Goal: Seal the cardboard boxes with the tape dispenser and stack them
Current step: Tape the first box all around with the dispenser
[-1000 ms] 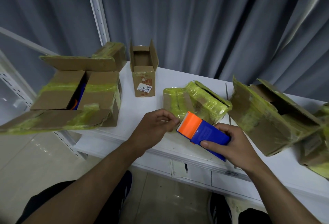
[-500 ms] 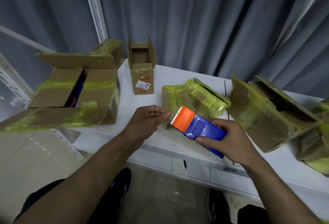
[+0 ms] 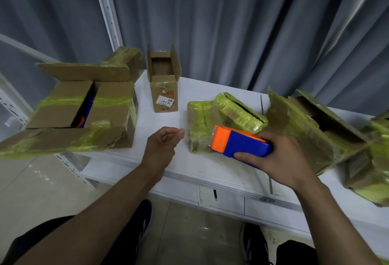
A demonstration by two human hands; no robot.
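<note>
Tape dispenser gripped in right hand, orange end leftward. Left hand curled, thumb on forefinger; contents indiscernible.

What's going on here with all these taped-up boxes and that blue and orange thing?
A person at a white table seems about to tape cardboard boxes. Their right hand grips a blue and orange tape dispenser in front of a small tape-wrapped box. Their left hand hovers a little apart from its orange end, fingertips pinched; whether they hold tape, I cannot tell. A large box on the left and a small upright box behind have open flaps.
</note>
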